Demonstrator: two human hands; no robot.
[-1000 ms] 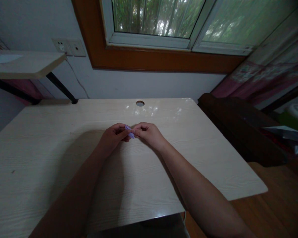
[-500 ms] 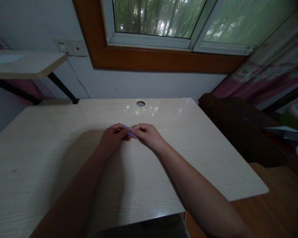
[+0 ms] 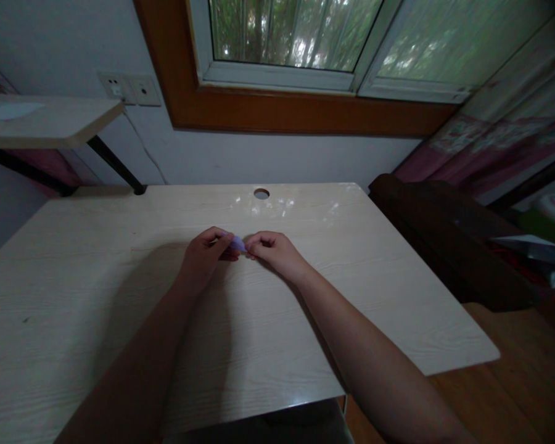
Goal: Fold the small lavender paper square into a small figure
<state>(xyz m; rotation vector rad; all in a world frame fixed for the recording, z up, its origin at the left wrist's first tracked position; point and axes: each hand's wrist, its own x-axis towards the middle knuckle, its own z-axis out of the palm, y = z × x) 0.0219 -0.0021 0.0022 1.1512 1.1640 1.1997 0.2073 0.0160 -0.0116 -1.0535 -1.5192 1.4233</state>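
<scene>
A small purple piece (image 3: 237, 243), which looks like folded paper, is held between my hands over the middle of the desk (image 3: 379, 271). My left hand (image 3: 208, 250) is closed, with thumb and fingers pinching its left end. At the pointed right tip, the thumb and fingertips of my right hand (image 3: 272, 250) are closed on it too. Part of the piece is hidden behind my left fingers, and its exact folds are too small to make out.
A round cable hole (image 3: 261, 193) is near the desk's back edge. At the left stands a raised shelf (image 3: 87, 117) on black legs. Wall sockets (image 3: 129, 89) and a window (image 3: 296, 74) are behind. Dark wooden furniture (image 3: 444, 240) lies beyond the right edge.
My left hand has shifted slightly left, away from my right fingertips. More of the purple piece now shows between the hands. My right hand has barely moved.
</scene>
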